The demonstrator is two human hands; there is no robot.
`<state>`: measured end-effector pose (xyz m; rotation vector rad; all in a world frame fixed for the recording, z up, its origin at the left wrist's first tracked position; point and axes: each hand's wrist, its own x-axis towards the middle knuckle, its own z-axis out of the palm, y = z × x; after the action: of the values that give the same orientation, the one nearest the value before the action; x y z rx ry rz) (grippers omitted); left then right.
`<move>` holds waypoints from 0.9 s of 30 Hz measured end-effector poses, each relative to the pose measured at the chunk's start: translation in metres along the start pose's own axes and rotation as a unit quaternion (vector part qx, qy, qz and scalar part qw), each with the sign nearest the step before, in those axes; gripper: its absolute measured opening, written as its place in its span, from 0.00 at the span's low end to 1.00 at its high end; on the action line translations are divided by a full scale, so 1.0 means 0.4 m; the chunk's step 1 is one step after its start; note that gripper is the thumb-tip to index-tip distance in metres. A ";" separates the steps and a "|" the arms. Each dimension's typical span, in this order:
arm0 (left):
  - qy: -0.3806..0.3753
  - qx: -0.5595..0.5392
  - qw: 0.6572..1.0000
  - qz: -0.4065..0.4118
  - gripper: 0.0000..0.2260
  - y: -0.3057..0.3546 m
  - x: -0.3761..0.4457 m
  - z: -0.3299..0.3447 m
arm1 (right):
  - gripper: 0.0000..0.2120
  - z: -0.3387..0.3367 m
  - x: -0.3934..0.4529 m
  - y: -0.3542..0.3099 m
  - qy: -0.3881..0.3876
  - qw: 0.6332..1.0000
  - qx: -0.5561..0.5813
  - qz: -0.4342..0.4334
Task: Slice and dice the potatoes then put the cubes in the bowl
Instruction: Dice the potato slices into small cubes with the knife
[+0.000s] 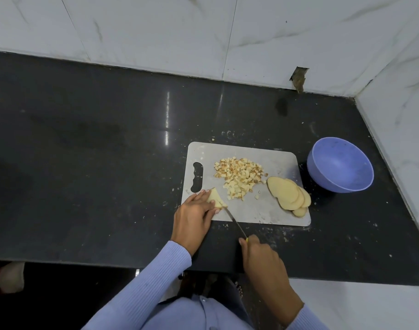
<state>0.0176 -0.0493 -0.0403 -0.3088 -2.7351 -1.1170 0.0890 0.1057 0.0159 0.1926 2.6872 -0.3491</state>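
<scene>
Nearest us, just off the cutting board's [263, 206] near edge, our right hand [263, 260] is clenched around the knife [236, 222], whose yellow handle barely shows past the fingers; the blade runs up onto the board and meets the potato piece [215, 198] at the board's near left corner. Our left hand [194, 217] rests on that piece, fingers laid over it and pinning it down beside the board's handle slot. We judge the step in hand to be dicing: a stack of slices is being cut down toward cubes. The next cut calls for our left fingertips to back away from the blade as the piece shortens, since little of it shows beyond them. At the board's middle lies the heap of cubes [239, 178], small, pale, some with browned faces, a few strays around it. Toward the board's right edge a fan of uncut slices [289, 195] overlaps, pale yellow and oval. Beyond the board's right edge, apart from it on the dark counter [108, 151], stands the blue bowl [340, 170], holding no potato that we can see; no cubes have been moved over yet.
</scene>
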 end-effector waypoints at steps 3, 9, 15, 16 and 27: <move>0.006 -0.005 1.000 0.006 0.06 -0.001 -0.003 0.002 | 0.14 -0.009 0.020 0.007 0.027 1.000 0.012 0.003; 0.008 -0.014 1.000 0.004 0.08 -0.008 -0.008 0.008 | 0.18 -0.025 0.041 -0.030 0.064 0.996 0.043 -0.041; 0.006 -0.015 1.000 0.000 0.08 -0.005 -0.008 0.009 | 0.16 -0.014 0.077 -0.031 0.053 0.998 0.034 -0.027; 0.007 -0.013 1.000 0.000 0.07 -0.004 -0.007 0.007 | 0.16 -0.018 0.079 -0.024 0.055 0.998 0.033 -0.020; 0.030 -0.011 0.999 -0.003 0.05 0.001 -0.010 0.000 | 0.16 -0.008 0.085 -0.040 0.050 0.997 0.043 -0.042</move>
<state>0.0216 -0.0494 -0.0410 -0.2662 -2.6748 -1.1407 0.0540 0.0938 0.0079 0.1246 2.7863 -0.4933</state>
